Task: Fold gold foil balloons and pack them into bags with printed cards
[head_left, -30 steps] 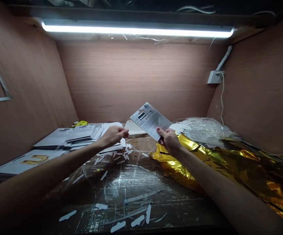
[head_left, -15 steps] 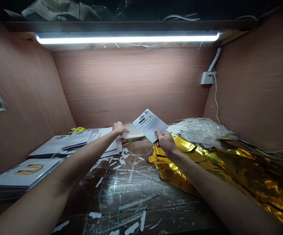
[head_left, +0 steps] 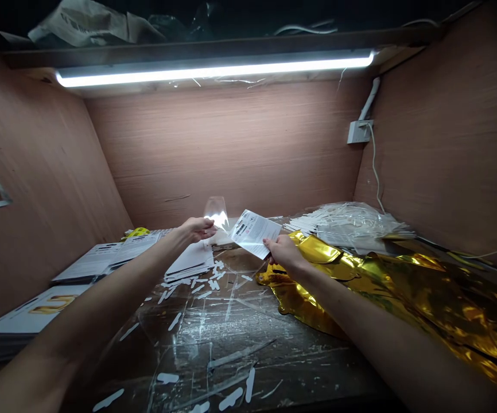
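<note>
My right hand [head_left: 283,250] grips a white printed card [head_left: 256,233] by its lower right corner, thumb on top. The card is tilted, with small print and a hang hole at its upper end. In my left hand [head_left: 200,228] a clear plastic bag [head_left: 216,213] is pinched between thumb and fingers, standing up and catching the light. The bag's edge is close to the card's left corner; whether they touch I cannot tell. Under the bag is a pale stack of clear bags [head_left: 226,237]. Folded gold foil [head_left: 313,298] lies beneath my right wrist.
Packed cards [head_left: 50,310] lie in piles at the left, beside a stack of white cards [head_left: 190,263]. Small white paper offcuts [head_left: 168,378] are scattered on the dark table. White sticks in clear plastic [head_left: 352,223] lie at the back right. A cable [head_left: 375,166] hangs from a wall socket.
My left hand has lifted a clear bag off the pale stack and come slightly left and nearer. The card in my right hand has dropped a little and tipped flatter.
</note>
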`<action>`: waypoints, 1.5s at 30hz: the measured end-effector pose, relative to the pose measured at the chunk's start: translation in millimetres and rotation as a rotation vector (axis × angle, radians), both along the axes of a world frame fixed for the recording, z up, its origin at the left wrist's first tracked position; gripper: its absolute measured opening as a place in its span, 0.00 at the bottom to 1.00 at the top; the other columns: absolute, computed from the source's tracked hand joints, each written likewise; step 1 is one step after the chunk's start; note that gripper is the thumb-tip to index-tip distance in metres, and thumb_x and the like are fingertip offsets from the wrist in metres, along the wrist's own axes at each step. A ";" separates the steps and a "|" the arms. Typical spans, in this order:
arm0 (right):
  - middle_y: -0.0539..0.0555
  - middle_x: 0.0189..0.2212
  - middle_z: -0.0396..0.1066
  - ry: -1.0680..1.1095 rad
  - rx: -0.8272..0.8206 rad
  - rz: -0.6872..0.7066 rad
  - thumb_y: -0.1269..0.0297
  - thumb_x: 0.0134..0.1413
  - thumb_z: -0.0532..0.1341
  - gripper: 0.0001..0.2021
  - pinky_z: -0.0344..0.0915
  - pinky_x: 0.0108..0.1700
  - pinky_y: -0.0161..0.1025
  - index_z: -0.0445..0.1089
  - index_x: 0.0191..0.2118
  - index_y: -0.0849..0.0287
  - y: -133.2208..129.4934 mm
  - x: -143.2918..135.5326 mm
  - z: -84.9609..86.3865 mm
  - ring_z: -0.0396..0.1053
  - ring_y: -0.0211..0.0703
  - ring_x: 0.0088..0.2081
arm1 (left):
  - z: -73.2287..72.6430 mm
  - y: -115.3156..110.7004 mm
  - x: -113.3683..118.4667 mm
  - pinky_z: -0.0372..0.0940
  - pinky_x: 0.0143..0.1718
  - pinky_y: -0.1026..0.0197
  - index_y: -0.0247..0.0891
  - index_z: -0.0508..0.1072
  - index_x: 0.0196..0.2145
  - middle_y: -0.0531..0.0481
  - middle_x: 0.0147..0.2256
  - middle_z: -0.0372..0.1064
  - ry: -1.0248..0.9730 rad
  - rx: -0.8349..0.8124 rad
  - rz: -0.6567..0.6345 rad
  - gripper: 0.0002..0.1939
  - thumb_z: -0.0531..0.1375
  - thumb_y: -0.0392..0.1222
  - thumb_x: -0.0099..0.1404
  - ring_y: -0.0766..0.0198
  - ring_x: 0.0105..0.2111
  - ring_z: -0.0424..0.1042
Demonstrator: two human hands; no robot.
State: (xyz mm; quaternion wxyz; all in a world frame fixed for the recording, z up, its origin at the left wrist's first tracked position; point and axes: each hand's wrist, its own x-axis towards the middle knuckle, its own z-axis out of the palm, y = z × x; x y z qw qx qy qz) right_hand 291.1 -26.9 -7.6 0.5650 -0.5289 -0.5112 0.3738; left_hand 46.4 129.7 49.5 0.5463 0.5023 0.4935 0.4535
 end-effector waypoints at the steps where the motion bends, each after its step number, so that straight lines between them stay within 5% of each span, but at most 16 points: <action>1: 0.53 0.12 0.67 0.001 -0.008 0.042 0.65 0.60 0.65 0.17 0.54 0.14 0.30 0.70 0.20 0.61 -2.0 -2.6 0.7 0.61 0.35 0.13 | -1.3 -7.9 -3.3 0.74 0.34 0.63 0.29 0.73 0.39 0.47 0.35 0.74 -0.047 -0.013 0.014 0.03 0.60 0.31 0.71 0.66 0.32 0.75; 5: 0.53 0.14 0.68 -0.002 -0.035 0.249 0.64 0.57 0.67 0.15 0.55 0.13 0.30 0.70 0.21 0.62 -13.3 -15.7 3.1 0.59 0.34 0.13 | -13.3 -45.7 -18.9 0.75 0.40 0.64 0.28 0.73 0.33 0.45 0.30 0.75 -0.231 0.023 0.051 0.07 0.58 0.24 0.70 0.67 0.31 0.77; 11: 0.48 0.14 0.64 -0.071 -0.145 0.474 0.60 0.52 0.70 0.14 0.53 0.14 0.29 0.70 0.23 0.60 -21.4 -31.8 -6.7 0.57 0.32 0.14 | -40.0 -92.9 -40.0 0.75 0.37 0.63 0.30 0.74 0.37 0.43 0.35 0.78 -0.413 0.043 0.039 0.04 0.61 0.25 0.68 0.64 0.33 0.80; 15: 0.47 0.14 0.63 -0.035 -0.120 0.446 0.56 0.51 0.69 0.16 0.53 0.15 0.30 0.69 0.23 0.60 -19.2 -31.7 -13.1 0.56 0.32 0.15 | -48.2 -111.1 -43.2 0.75 0.34 0.64 0.30 0.74 0.38 0.45 0.34 0.79 -0.496 0.024 0.016 0.06 0.62 0.24 0.66 0.65 0.32 0.79; 23: 0.46 0.15 0.60 -0.036 -0.088 0.447 0.47 0.46 0.71 0.21 0.50 0.16 0.31 0.67 0.23 0.59 -20.4 -28.9 -15.2 0.53 0.32 0.16 | -40.6 -135.6 -38.5 0.75 0.35 0.64 0.27 0.78 0.42 0.37 0.40 0.79 -0.597 -0.024 -0.152 0.10 0.59 0.30 0.67 0.62 0.34 0.79; 36: 0.49 0.20 0.63 -0.072 0.068 0.300 0.40 0.45 0.69 0.25 0.50 0.22 0.34 0.67 0.27 0.60 -17.5 -20.3 -4.3 0.55 0.35 0.21 | -46.3 -138.3 -34.4 0.74 0.34 0.62 0.28 0.79 0.41 0.39 0.39 0.80 -0.605 -0.002 -0.100 0.07 0.60 0.29 0.70 0.62 0.34 0.80; 45: 0.51 0.25 0.67 -0.151 0.245 0.162 0.44 0.55 0.65 0.20 0.55 0.27 0.37 0.69 0.31 0.59 -10.2 -16.9 -16.5 0.60 0.41 0.26 | -49.2 -141.0 -31.0 0.74 0.34 0.64 0.29 0.80 0.40 0.39 0.41 0.80 -0.629 -0.010 -0.111 0.07 0.61 0.30 0.70 0.63 0.34 0.80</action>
